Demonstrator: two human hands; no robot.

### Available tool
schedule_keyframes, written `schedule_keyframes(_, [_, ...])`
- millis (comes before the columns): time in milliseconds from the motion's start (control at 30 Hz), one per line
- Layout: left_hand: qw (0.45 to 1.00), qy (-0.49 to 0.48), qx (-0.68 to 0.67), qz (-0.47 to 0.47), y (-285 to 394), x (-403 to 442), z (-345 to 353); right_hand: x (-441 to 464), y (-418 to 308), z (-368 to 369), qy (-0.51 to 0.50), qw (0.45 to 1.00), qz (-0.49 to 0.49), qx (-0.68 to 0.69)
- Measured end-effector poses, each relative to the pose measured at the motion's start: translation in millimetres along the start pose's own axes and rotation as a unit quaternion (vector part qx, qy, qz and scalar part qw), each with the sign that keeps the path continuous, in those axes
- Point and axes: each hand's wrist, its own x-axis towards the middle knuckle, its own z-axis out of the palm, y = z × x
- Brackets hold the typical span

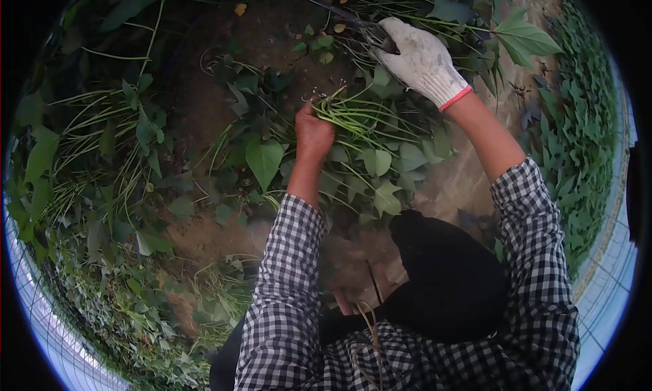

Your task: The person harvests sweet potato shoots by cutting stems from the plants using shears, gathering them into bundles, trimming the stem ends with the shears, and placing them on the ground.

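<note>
My bare left hand (314,134) is closed around a bunch of leafy green vine cuttings (356,116). Their cut stem ends stick out above the fist, and the leaves trail to the lower right. Farther up and to the right, my right hand (418,55) wears a white knit glove with a red cuff, soiled on the fingers. Closed in it is a dark tool that looks like a pair of scissors (336,9), the long narrow blade pointing to the upper left. Vine stems lie around the gloved fingers, and the tool's handle is partly hidden.
Brown soil (217,119) shows between the plants. Long-stemmed vines (95,139) spread on the left, and a dense leafy row (584,133) runs along the right. My dark-clad knee (448,275) is close below the hands. A cord (370,323) hangs at my waist.
</note>
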Motion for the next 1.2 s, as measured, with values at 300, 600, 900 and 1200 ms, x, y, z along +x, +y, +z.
schedule_keyframes(300, [1.0,-0.004,-0.024,0.017,19.9,-14.2,0.4,60.1,40.6,66.0,0.016,0.987,-0.022,-0.161])
schedule_keyframes(600, [0.993,0.03,-0.073,0.093,125.9,-47.8,3.1,-29.1,-32.8,-23.2,0.057,0.979,-0.136,0.142])
schedule_keyframes(900, [0.98,0.09,-0.027,0.174,158.3,-143.3,-118.9,-48.1,-105.1,8.6,-0.129,0.855,-0.091,0.494])
schedule_keyframes(1200, [0.914,0.157,0.175,0.332,177.5,-230.0,-141.1,-97.7,-146.3,-40.5,-0.069,0.881,-0.157,0.44])
